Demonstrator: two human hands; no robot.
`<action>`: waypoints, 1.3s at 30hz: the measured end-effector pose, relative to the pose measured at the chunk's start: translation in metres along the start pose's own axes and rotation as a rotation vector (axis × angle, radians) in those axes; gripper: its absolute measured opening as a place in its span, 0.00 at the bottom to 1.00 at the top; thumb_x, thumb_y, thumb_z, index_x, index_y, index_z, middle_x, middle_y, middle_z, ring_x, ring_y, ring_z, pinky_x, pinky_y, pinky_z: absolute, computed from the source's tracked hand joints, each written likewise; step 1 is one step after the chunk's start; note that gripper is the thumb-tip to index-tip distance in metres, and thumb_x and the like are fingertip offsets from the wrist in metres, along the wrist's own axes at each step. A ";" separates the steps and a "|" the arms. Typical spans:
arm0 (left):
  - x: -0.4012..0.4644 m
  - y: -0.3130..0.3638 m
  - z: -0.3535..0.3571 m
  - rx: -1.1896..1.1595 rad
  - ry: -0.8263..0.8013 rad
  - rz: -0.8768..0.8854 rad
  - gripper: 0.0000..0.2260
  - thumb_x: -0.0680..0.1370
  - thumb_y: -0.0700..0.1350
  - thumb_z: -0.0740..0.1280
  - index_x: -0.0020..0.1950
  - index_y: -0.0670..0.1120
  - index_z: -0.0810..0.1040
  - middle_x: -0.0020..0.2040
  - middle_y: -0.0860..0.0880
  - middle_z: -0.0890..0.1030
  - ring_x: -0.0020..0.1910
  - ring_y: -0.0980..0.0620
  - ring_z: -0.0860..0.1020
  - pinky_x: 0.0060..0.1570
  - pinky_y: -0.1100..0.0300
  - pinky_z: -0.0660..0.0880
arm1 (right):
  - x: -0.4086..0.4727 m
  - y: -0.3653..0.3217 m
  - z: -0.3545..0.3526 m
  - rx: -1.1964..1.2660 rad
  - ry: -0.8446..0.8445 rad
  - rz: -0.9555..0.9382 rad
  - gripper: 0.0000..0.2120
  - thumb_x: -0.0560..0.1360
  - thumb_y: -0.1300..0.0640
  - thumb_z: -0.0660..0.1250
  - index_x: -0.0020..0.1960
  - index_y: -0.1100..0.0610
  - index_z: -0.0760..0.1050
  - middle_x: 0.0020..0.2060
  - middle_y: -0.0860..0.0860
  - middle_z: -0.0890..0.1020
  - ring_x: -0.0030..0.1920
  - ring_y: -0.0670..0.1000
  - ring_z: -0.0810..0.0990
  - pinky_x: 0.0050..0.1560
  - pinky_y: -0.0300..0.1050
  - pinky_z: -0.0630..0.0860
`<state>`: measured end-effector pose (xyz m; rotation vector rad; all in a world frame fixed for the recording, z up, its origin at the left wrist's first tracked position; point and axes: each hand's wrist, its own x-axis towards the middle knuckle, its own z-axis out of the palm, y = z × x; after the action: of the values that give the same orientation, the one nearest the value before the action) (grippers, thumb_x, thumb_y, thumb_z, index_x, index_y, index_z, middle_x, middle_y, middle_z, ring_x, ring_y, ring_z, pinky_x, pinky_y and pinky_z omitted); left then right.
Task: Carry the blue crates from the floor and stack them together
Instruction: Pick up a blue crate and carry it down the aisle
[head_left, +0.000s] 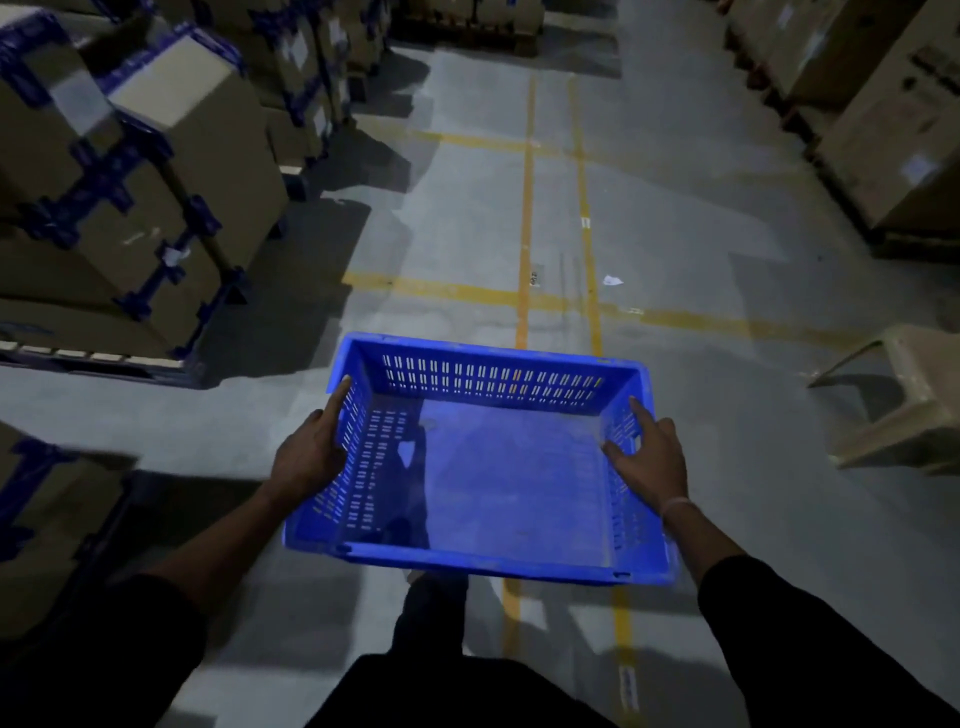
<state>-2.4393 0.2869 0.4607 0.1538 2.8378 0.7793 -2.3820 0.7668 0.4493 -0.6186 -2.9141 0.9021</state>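
Aloft above the warehouse floor (701, 218), held level: blue crate (483, 467). Left hand (311, 452) clasping the left rim, fingers outside. Right hand (649, 457) gripping the right rim, thumb inside.

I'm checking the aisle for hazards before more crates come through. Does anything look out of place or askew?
Yes. A beige plastic stool lies tipped on its side at the aisle's right edge, and a white paper scrap litters the grey concrete floor ahead, near the yellow lines.
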 end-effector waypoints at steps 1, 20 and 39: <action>0.026 -0.002 -0.002 -0.002 0.002 0.004 0.48 0.73 0.55 0.71 0.81 0.66 0.40 0.60 0.41 0.78 0.47 0.44 0.83 0.44 0.48 0.79 | 0.024 -0.007 0.007 0.000 0.000 0.000 0.40 0.73 0.47 0.76 0.80 0.48 0.62 0.57 0.60 0.72 0.51 0.65 0.79 0.51 0.52 0.76; 0.488 0.001 -0.087 0.023 -0.030 0.041 0.50 0.75 0.51 0.74 0.79 0.69 0.37 0.69 0.39 0.74 0.50 0.42 0.83 0.46 0.43 0.81 | 0.443 -0.145 0.062 0.002 0.058 0.070 0.40 0.71 0.49 0.77 0.79 0.47 0.64 0.54 0.60 0.72 0.52 0.65 0.79 0.54 0.54 0.76; 0.891 0.063 -0.070 0.032 -0.018 -0.020 0.46 0.75 0.49 0.70 0.82 0.63 0.41 0.63 0.37 0.76 0.49 0.36 0.81 0.46 0.41 0.79 | 0.871 -0.183 0.098 -0.008 -0.009 0.078 0.40 0.71 0.51 0.76 0.79 0.49 0.64 0.58 0.61 0.72 0.54 0.64 0.79 0.55 0.52 0.76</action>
<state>-3.3209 0.4406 0.4104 0.1366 2.8312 0.7249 -3.2645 0.9080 0.3916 -0.7362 -2.9213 0.9029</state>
